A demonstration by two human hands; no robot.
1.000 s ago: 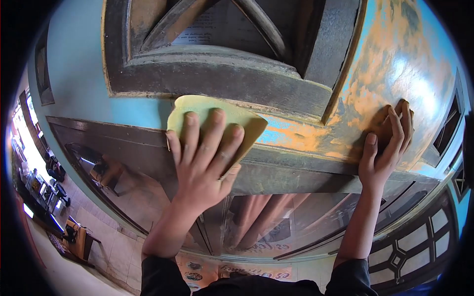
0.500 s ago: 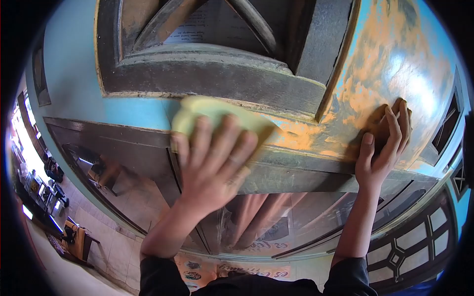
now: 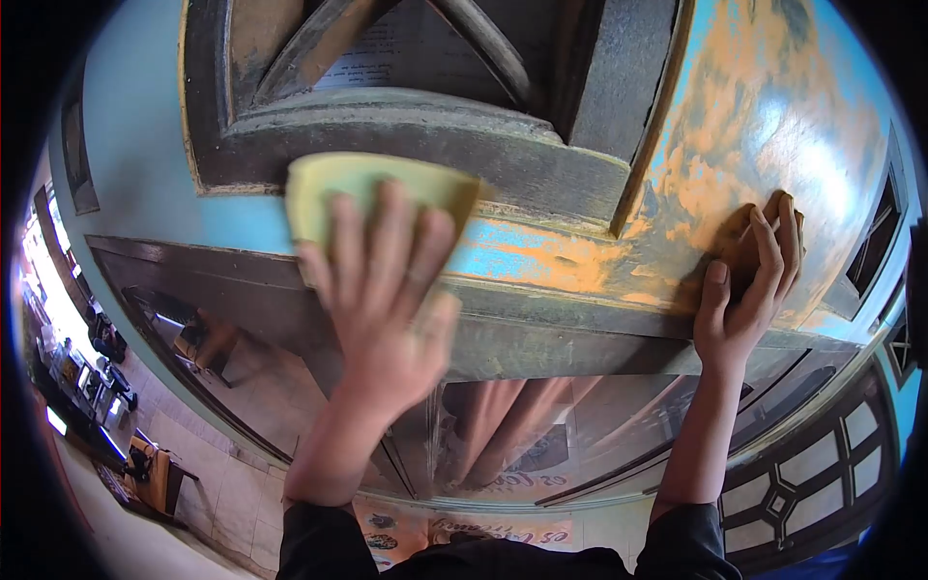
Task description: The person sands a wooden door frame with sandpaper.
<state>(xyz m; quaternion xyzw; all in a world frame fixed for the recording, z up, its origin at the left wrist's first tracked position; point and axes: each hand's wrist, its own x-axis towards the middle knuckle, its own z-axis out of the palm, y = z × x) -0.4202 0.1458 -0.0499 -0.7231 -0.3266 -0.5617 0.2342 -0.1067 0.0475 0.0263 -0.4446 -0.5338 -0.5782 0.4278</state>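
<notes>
Blue paint and orange patches cover the wall [image 3: 715, 184], which runs as a narrow strip beneath a dark wooden window frame [image 3: 387, 145]. On that strip, overlapping the frame's lower edge, lies a yellow sheet [image 3: 362, 169], held under the spread, slightly blurred fingers of the left hand [image 3: 377, 300]. Bare and loosely bent, the right hand [image 3: 744, 300] rests its fingertips on the patched wall; nothing shows in its grasp. The sheet looks light, thin and pliable, likely to buckle or curl at loose corners, so it is best held flat across its middle with several fingers; its underside is hidden.
</notes>
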